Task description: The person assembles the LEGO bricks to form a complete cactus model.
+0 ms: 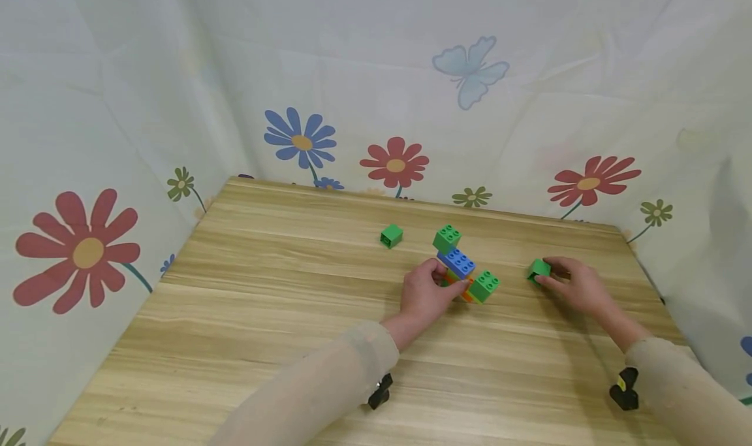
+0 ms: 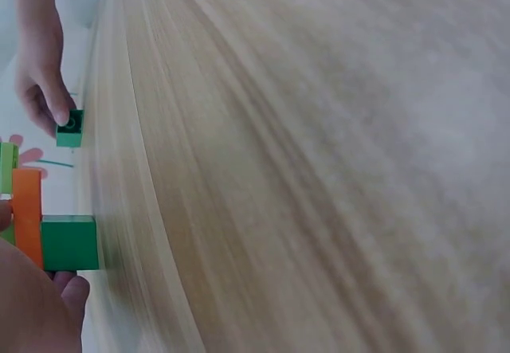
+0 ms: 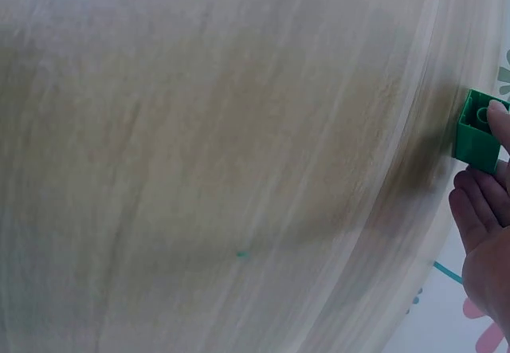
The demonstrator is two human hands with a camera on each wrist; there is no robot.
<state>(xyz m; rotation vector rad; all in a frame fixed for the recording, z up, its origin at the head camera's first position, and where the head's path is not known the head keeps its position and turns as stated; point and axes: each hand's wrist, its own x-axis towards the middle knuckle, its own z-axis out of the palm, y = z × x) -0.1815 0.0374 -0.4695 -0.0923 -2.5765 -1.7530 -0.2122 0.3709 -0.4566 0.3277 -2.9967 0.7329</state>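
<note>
In the head view my left hand (image 1: 425, 294) grips a stack of toy building bricks. A blue brick (image 1: 456, 263) lies across the stack, with one green brick (image 1: 447, 238) on its far end and another green brick (image 1: 485, 286) at the right. Orange and yellow-green parts show under the blue one; an orange brick (image 2: 28, 217) appears in the left wrist view. To the right, my right hand (image 1: 578, 286) pinches a loose green brick (image 1: 538, 270) between thumb and fingers. The hollow underside of that brick (image 3: 478, 134) faces the thumb in the right wrist view.
Another green brick (image 1: 391, 236) lies on its side on the wooden table (image 1: 264, 270), left of the stack. A white curtain (image 1: 364, 54) printed with flowers hangs behind the table's back edge and along its sides.
</note>
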